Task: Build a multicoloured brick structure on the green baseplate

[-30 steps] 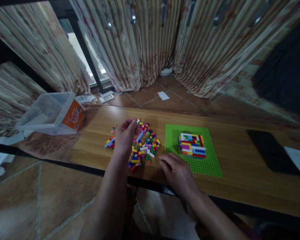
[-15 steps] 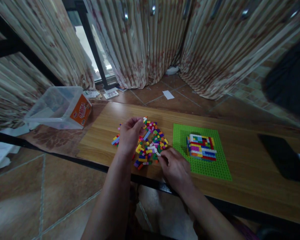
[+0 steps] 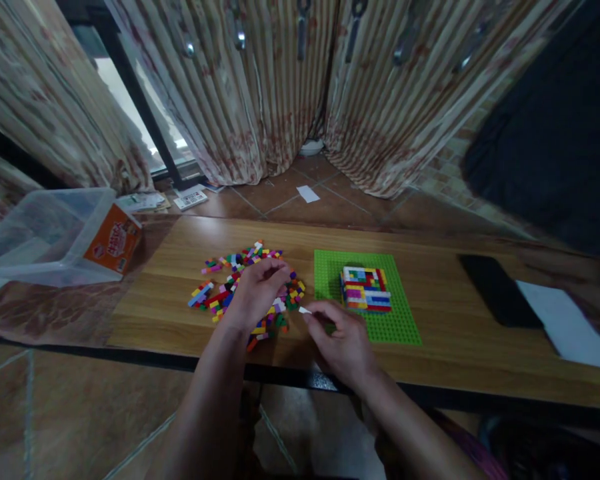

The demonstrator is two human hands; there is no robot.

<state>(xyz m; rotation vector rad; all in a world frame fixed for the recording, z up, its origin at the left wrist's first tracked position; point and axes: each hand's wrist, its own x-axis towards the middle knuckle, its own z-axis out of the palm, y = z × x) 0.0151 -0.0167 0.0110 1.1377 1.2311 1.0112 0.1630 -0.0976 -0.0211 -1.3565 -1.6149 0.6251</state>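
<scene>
My right hand (image 3: 343,340) pinches a small white brick (image 3: 305,310) between thumb and forefinger, just left of the baseplate's near part. Over the heap of loose coloured bricks (image 3: 221,298) hovers my left hand (image 3: 257,293), thumb and fingers closed together. Whether anything is in that pinch is hidden. A block built of layered, many-coloured bricks (image 3: 365,290) sits on the green studded baseplate (image 3: 325,267), to the right of the heap. Part of the heap is covered by my left hand.
A clear plastic tub (image 3: 93,227) with an orange label stands left of the wooden tabletop (image 3: 150,293). On the right lie a black flat slab (image 3: 500,290) and a white paper (image 3: 570,323). Striped curtains (image 3: 280,100) hang behind. A dark cloth shape (image 3: 550,133) fills the upper right.
My view has turned to the right. The right hand has drawn the white brick away from the heap, nearer the baseplate. My left hand stays over the heap, still pinched.
</scene>
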